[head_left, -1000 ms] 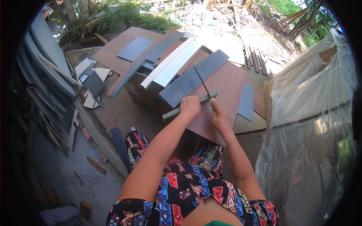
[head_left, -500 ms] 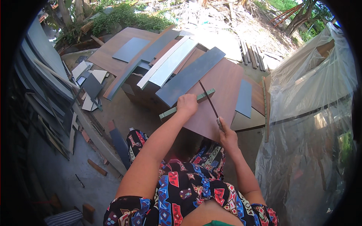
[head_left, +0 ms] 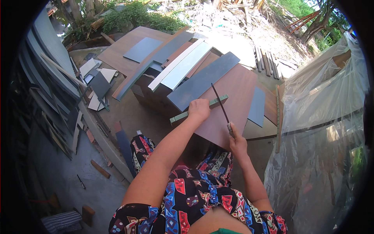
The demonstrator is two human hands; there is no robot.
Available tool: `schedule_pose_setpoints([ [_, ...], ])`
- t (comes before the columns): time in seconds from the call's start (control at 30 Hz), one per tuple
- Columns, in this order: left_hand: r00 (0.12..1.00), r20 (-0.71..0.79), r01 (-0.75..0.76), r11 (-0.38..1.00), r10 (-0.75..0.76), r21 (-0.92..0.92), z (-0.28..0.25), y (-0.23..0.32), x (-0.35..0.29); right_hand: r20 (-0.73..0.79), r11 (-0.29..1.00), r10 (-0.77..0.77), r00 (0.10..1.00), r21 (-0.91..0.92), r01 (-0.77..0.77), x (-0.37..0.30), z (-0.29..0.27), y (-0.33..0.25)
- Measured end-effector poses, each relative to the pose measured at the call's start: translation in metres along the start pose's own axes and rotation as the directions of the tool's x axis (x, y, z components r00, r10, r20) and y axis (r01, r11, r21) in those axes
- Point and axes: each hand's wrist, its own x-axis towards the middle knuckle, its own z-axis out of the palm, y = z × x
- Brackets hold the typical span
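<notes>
My left hand (head_left: 199, 109) is closed on a narrow green-edged strip of board (head_left: 180, 117), pressing it down slantwise over the brown panel (head_left: 230, 87). My right hand (head_left: 238, 143) grips the handle of a long, thin dark blade (head_left: 220, 102); whether it is a saw or a file is too small to tell. The blade crosses the strip to the right of my left hand, near the strip's far end. Beyond my left hand lies a dark grey-blue board (head_left: 204, 82) on the same work surface.
White boards (head_left: 181, 66) and a large brown sheet (head_left: 117, 54) lie farther back. Offcuts (head_left: 99, 84) are piled on the floor at left, beside leaning grey panels (head_left: 50, 54). Clear plastic sheeting (head_left: 315, 144) hangs at right. A screwdriver-like tool (head_left: 81, 181) lies on the floor.
The whole view has shifted slightly, so the boards sit a little farther right and lower. Both hands keep their grips, with the blade still across the strip.
</notes>
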Motion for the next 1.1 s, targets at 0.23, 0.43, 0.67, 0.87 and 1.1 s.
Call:
schedule_pose_setpoints([
  [0.23,1.000,-0.003,-0.009,1.000,0.009,-0.010,0.006,-0.002,0.003,0.000,0.998,0.064,0.998,0.014,-0.064,-0.042,-0.017,-0.002],
  [0.43,0.999,-0.031,-0.020,1.000,0.020,0.007,0.004,0.004,-0.001,0.137,0.983,0.182,0.974,-0.059,-0.175,0.065,0.006,-0.012],
  [0.67,1.000,-0.010,-0.001,1.000,0.001,0.010,0.010,0.000,0.002,0.061,0.994,0.048,0.997,-0.098,-0.042,0.080,0.024,-0.011],
  [0.87,1.000,-0.004,-0.010,1.000,0.010,0.021,0.008,0.000,0.004,0.010,0.999,0.050,0.999,-0.009,-0.050,-0.030,-0.010,0.002],
  [1.1,0.999,-0.029,-0.017,1.000,0.017,0.009,0.005,-0.004,0.002,0.028,0.998,0.062,0.998,0.004,-0.063,-0.013,-0.013,-0.003],
])
